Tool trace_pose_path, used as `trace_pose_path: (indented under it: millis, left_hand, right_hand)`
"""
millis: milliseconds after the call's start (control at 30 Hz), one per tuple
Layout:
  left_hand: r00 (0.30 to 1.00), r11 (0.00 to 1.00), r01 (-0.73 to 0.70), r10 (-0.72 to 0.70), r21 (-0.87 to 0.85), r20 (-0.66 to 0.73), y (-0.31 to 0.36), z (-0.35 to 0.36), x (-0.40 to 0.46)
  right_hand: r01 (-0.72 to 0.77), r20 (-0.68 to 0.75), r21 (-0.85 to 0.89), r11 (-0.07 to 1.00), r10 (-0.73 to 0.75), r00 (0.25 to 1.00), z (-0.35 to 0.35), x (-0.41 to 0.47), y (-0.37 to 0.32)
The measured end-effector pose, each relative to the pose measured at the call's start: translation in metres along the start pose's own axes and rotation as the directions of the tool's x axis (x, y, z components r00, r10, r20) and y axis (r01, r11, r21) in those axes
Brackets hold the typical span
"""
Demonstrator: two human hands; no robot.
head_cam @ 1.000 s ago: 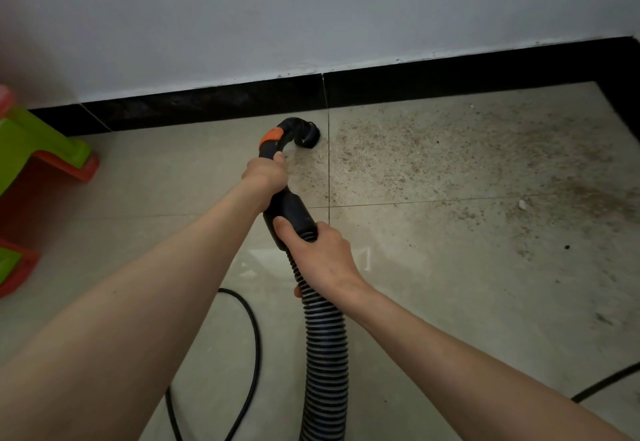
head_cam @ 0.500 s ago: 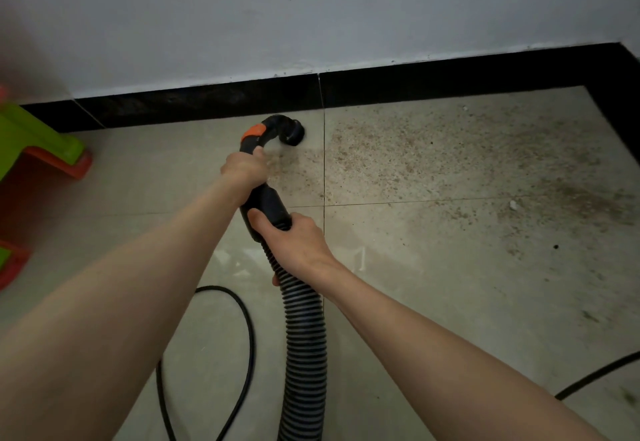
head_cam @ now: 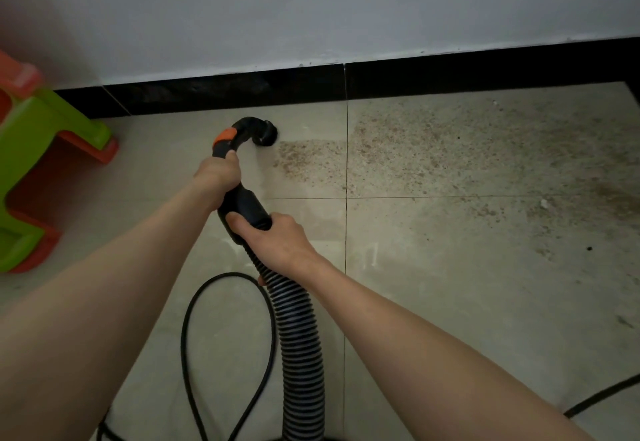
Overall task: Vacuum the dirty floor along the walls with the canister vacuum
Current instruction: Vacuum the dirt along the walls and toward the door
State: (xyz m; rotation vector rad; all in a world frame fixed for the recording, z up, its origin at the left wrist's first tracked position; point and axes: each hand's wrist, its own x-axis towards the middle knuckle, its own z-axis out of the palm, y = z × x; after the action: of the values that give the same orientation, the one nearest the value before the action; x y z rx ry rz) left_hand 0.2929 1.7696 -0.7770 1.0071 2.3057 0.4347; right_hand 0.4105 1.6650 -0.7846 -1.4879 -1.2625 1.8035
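My left hand (head_cam: 219, 174) grips the black vacuum handle (head_cam: 246, 205) just below its orange button (head_cam: 225, 136). My right hand (head_cam: 277, 239) grips the handle's lower end where the ribbed hose (head_cam: 300, 343) begins. The curved nozzle (head_cam: 264, 132) points down onto the beige tile floor close to the black skirting (head_cam: 225, 89). Brown dirt (head_cam: 398, 149) is spread over the tiles right of the nozzle, starting right beside it and running along the wall. The canister itself is out of view.
A green and orange plastic stool (head_cam: 38, 149) stands at the left by the wall. A black power cord (head_cam: 221, 347) loops on the floor between my arms, and another stretch of cord (head_cam: 602, 395) lies at the lower right. The white wall (head_cam: 311, 7) rises behind.
The nozzle and both hands have drawn left, away from the tile joint. A strip of tile to the left of the dirt now looks clean.
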Motion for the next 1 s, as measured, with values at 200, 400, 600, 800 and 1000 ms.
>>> trace_pose_path:
  millis: [200,400,600,800,1000]
  left_hand:
    - [1.000,1.000,0.004,-0.004,-0.001,0.025,-0.007,0.003,-0.007]
    - [0.999,0.999,0.000,0.003,-0.048,0.050,-0.005,0.009,-0.014]
    - [0.996,0.999,-0.019,0.023,-0.051,0.082,0.003,0.020,-0.026]
    - [0.993,0.997,-0.043,0.050,-0.064,0.110,0.011,0.028,-0.034]
    - [0.989,0.996,-0.054,0.063,-0.067,0.132,0.016,0.038,-0.046]
  right_hand:
    - [-0.015,-0.022,0.020,1.000,0.015,1.000,0.004,-0.015,0.005]
    - [-0.013,-0.039,0.007,1.000,0.014,0.999,-0.005,-0.024,0.010]
    - [-0.027,-0.073,-0.027,0.999,0.025,0.997,-0.016,-0.033,0.013]
    - [-0.012,-0.116,-0.086,0.996,0.002,0.993,-0.024,-0.035,0.020]
    - [-0.034,-0.127,-0.042,0.999,0.028,0.991,-0.033,-0.045,0.022]
